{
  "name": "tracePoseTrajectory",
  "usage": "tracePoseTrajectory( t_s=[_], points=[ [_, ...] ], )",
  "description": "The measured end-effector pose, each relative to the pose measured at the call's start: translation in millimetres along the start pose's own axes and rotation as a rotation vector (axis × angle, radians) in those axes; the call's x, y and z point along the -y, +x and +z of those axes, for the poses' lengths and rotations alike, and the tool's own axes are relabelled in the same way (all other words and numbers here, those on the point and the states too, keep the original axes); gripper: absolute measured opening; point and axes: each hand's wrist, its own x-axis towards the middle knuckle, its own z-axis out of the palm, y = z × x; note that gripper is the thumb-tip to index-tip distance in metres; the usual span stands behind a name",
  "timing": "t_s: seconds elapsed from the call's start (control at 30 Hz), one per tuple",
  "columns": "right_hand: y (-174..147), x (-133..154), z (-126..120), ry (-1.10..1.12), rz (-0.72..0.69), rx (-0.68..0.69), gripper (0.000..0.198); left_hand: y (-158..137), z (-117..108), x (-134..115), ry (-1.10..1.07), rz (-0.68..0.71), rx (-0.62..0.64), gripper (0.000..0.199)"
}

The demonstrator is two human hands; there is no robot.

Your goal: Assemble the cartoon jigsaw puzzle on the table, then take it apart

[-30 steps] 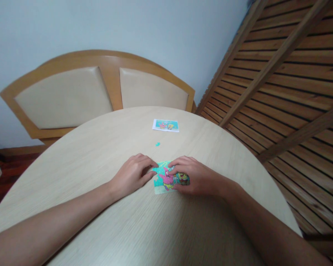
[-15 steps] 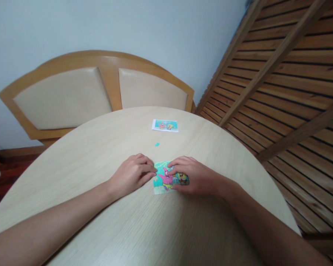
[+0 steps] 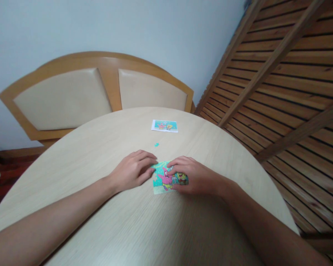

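A small jigsaw puzzle [image 3: 166, 179] with a pink starfish and a yellow sponge character lies flat on the table in front of me. My right hand [image 3: 197, 175] spans its right part, fingers on the upper area and thumb at the lower edge, holding it in place and covering some of it. At the puzzle's upper left edge rests my left hand [image 3: 134, 167]; its thumb and fingers are apart, and no piece shows between them. Beyond the puzzle lies a single loose teal puzzle piece [image 3: 157, 145].
A picture card [image 3: 165, 126] with the same characters lies farther back on the round wooden table [image 3: 100, 221]. Behind the table stands a padded chair back [image 3: 113, 85] against the wall. A slatted wooden panel [image 3: 288, 92] leans on the right.
My left fingers have parted and shifted slightly up along the puzzle's left edge, uncovering more of that side. My right hand stays where it was on the puzzle.
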Motion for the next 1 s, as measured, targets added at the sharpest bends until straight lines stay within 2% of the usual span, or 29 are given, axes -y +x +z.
tracePoseTrajectory(
  t_s=[0.07, 0.17, 0.33, 0.5, 0.67, 0.83, 1.0],
  points=[
    [0, 0, 0, -0.003, 0.0, 0.007, 0.031, 1, 3, 5, 0.037, -0.032, -0.009, 0.04],
    [1, 1, -2, -0.006, 0.006, 0.023, 0.031, 1, 9, 11, 0.101, -0.081, 0.043, 0.056],
    [2, 1, -3, -0.013, 0.011, 0.037, 0.031, 1, 11, 11, 0.153, -0.125, 0.146, 0.066],
    [2, -1, -1, -0.018, 0.0, 0.019, 0.031, 7, 10, 12, 0.191, -0.137, 0.192, 0.066],
    [2, -2, 0, -0.013, -0.01, 0.004, 0.031, 13, 12, 16, 0.187, -0.141, 0.176, 0.062],
    [2, -2, -1, -0.011, -0.005, 0.007, 0.031, 10, 12, 16, 0.165, -0.138, 0.101, 0.053],
    [2, -1, -1, -0.015, 0.003, 0.03, 0.031, 1, 5, 13, 0.218, -0.235, 0.012, 0.041]
  ],
)
